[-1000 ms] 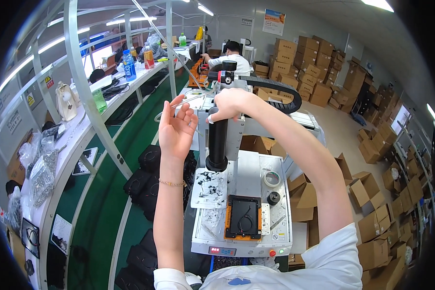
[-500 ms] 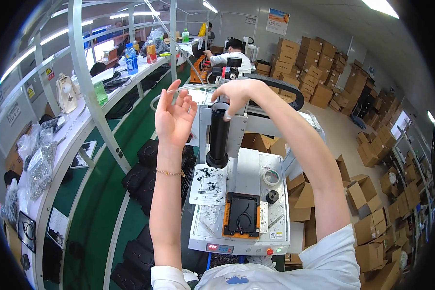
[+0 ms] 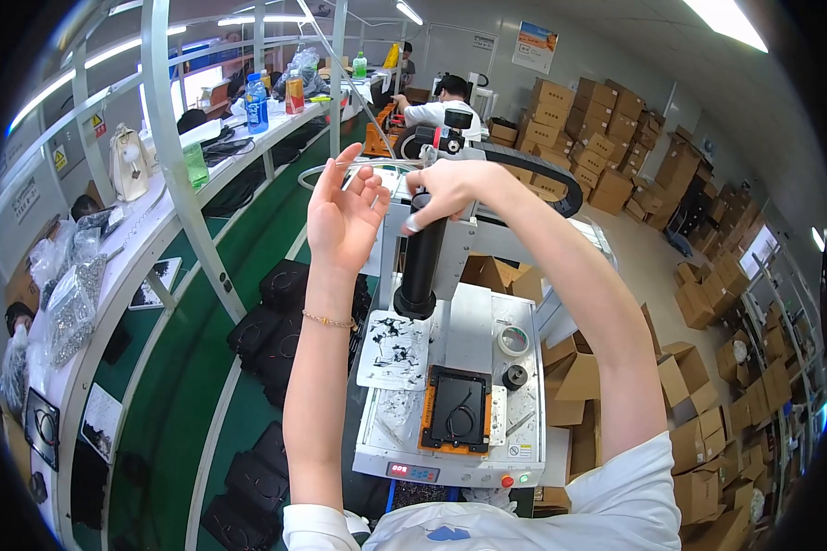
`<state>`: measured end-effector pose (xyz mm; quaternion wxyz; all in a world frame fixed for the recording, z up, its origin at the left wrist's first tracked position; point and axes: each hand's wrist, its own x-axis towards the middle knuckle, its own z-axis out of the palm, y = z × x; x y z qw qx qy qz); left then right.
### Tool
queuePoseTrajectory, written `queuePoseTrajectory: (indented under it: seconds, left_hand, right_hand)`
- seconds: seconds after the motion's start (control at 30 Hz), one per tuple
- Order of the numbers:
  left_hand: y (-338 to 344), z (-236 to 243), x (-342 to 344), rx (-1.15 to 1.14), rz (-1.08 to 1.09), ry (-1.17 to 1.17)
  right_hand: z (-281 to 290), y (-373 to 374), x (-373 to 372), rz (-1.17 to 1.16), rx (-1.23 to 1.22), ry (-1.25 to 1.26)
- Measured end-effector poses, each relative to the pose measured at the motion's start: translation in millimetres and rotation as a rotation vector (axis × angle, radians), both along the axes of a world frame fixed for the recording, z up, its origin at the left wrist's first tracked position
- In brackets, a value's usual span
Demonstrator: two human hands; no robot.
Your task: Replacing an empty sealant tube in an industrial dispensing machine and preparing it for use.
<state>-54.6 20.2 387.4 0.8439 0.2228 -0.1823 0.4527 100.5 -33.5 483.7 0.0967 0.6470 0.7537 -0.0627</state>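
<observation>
A black tube (image 3: pixel 422 266) with a wide collar at its lower end stands upright on the machine in front of me. My right hand (image 3: pixel 452 191) is bent over its top, thumb on the near side and fingers curled round the rim; they cover most of the tube's mouth. Left of the tube, my left hand (image 3: pixel 347 213) is raised with the palm showing, fingers loosely bent and apart, holding nothing. Below, an orange fixture (image 3: pixel 427 418) on the white machine bed (image 3: pixel 386 439) carries a black panel (image 3: pixel 473 386) with a coiled black cable.
A white sheet smeared black (image 3: pixel 393 354) lies beside the fixture. A tape roll (image 3: pixel 513 341) and a black round knob-like part (image 3: pixel 515 376) sit to its right. Black cases (image 3: pixel 280 335) are at left, open cartons (image 3: pixel 565 367) at right. A co-worker (image 3: pixel 441 110) sits beyond the machine.
My right hand has shifted left and down over the tube's mouth, its thumb now lower on the near side. My left hand has moved slightly right in the picture, and the view has shifted a little.
</observation>
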Motion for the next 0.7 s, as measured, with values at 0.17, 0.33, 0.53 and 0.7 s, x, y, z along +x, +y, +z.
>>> queuePoseTrajectory:
  seconds: [0.17,0.33,0.53,0.7]
  left_hand:
    - [-3.9,7.2,5.4,0.019,-0.029,-0.022]
    - [-8.1,10.6,6.6,0.033,0.013,0.047]
    - [-10.6,10.7,9.5,0.051,0.002,0.046]
    - [-8.3,7.4,4.7,0.036,0.022,0.052]
  right_hand:
    - [-4.6,7.6,20.8,-0.034,-0.022,-0.131]
    - [-3.7,-0.4,12.9,-0.137,0.047,-0.098]
    - [-4.7,9.1,36.5,0.091,0.056,-0.177]
    - [8.0,-7.8,0.2,-0.191,0.104,-0.217]
